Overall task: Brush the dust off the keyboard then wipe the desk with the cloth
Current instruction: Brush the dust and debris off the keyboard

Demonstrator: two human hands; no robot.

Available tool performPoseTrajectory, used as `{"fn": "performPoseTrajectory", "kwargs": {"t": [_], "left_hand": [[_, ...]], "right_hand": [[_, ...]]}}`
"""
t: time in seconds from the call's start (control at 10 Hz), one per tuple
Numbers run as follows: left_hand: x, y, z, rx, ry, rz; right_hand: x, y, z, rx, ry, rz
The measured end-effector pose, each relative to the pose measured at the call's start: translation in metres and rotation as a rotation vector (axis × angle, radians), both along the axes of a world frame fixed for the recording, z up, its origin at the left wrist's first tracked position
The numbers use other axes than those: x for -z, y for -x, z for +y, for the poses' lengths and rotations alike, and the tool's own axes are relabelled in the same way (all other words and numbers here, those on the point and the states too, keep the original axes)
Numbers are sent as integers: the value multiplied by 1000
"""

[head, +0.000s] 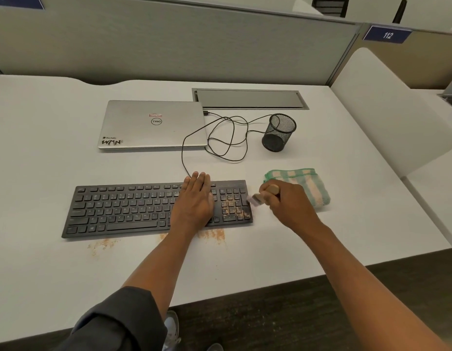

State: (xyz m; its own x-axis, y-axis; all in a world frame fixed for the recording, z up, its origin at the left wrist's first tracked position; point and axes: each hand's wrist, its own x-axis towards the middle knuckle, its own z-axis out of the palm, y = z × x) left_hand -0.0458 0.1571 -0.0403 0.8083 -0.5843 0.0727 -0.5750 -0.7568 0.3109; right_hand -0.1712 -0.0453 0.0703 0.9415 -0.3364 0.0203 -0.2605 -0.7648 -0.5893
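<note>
Right hand (280, 198) grips wooden-handled brush (260, 196), bristles blurred at the right edge of the black keyboard (118, 211). Left hand (197, 196) flat, fingers straight, pressing the keys. Orange dust (235, 211) on numpad and desk (68, 274). Striped cloth (303, 181) folded just right of the keyboard.

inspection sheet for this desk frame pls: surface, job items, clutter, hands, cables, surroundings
Surface: white desk, orange-brown dust patches along the keyboard's near edge.
Job's things: black flat keyboard, dust on its number pad; wooden-handled brush; green and peach striped cloth folded at the right.
Clutter: closed silver laptop; black mesh pen cup.
Hands: left hand flat on the keyboard; right hand grips the brush.
Cables: thin black cable looped from the laptop to the keyboard.
Surroundings: grey partition panel; blue sign 112.
</note>
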Motion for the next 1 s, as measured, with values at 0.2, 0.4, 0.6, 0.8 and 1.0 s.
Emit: {"fn": "performPoseTrajectory", "kwargs": {"t": [0.2, 0.4, 0.6, 0.8, 1.0], "left_hand": [[-2, 1, 0, -1, -5, -1], [0, 0, -1, -6, -7, 4], [-1, 1, -1, 0, -6, -3], [2, 1, 0, -5, -3, -7], [0, 0, 0, -3, -1, -5]], "right_hand": [[21, 20, 27, -85, 55, -72], [14, 36, 21, -72, 28, -103], [14, 18, 28, -103, 56, -124], [22, 42, 40, -183, 136, -79], [20, 19, 27, -30, 122, -163]]}}
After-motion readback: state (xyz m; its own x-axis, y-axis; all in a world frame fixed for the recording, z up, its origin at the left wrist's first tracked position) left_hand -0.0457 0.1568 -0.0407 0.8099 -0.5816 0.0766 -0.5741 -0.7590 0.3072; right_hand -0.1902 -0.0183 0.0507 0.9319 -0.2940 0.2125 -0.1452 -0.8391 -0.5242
